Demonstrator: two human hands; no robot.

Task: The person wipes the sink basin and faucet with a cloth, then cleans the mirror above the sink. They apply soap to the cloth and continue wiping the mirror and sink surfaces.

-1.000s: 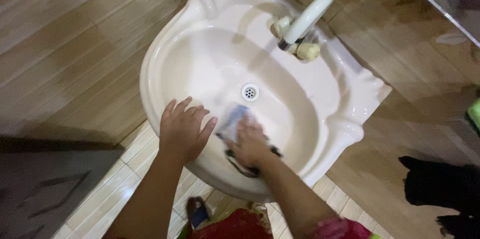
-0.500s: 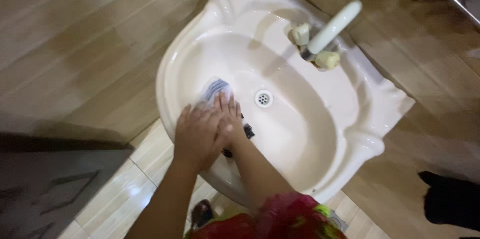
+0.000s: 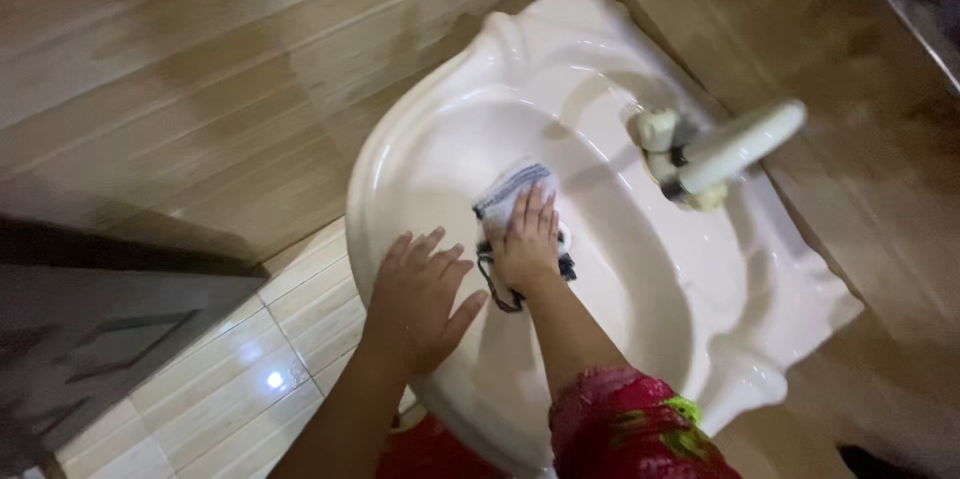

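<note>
**Cloth pressed flat inside the basin**

While we look down from the head view, our right hand (image 3: 527,244) lies flat on a small white cloth with blue stripes and a dark edge (image 3: 510,189), fingers stretched out and pressing it against the inner wall of the cream ceramic washbasin (image 3: 400,154). Cloth sits in the bowl, on the slope toward the far left, partly hidden under the palm; its dark edge shows beside the wrist. Our left hand (image 3: 420,299) rests on the near rim, fingers spread and released, gripping nothing, just beside the right wrist.

Around: cream tap with a long spout (image 3: 735,149) and two knobs stands at the right of the bowl, well apart from the cloth. Our right forearm and red patterned sleeve (image 3: 620,429) cover the bowl's near side. Brown wood-look wall (image 3: 190,69) behind; pale floor tiles (image 3: 220,379) below left.
</note>
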